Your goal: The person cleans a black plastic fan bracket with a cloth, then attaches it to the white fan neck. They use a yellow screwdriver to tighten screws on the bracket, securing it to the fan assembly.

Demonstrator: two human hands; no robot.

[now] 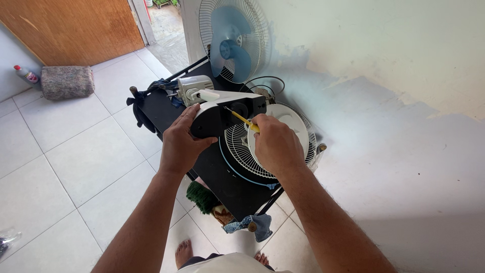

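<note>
Nearest the camera are the person's bare feet on the pale floor tiles (76,167), with a scrap of blue denim cloth (255,226) and a dark green tufted rag (203,196) hanging just below the near corner of the low black table (237,194); both forearms reach forward over that table.

The left hand (180,144) is wrapped firmly around the rounded end of a black-and-white plastic fan body (222,108), fingers curled under it and thumb over the top; the body lies above the table with its long axis running left to right, tilted slightly up toward the right, and a grey-white motor housing (193,88) sits just beyond its left end.

The right hand (275,144) is closed in a fist around the handle of a yellow-handled screwdriver (244,120); the tool's long axis slants from the fist up and to the left, its thin metal shaft pointing into the black face of the fan body and meeting it there.

Under the right hand a white wire fan guard (242,146) lies flat on the table, a white round plate resting on it; a black cable loops just behind.

Farther back a blue-bladed fan in a wire cage (233,40) stands upright against the patchy white-and-blue wall (394,101); well off to the left a grey rolled mat (67,82) lies by a brown wooden door (76,28).
</note>
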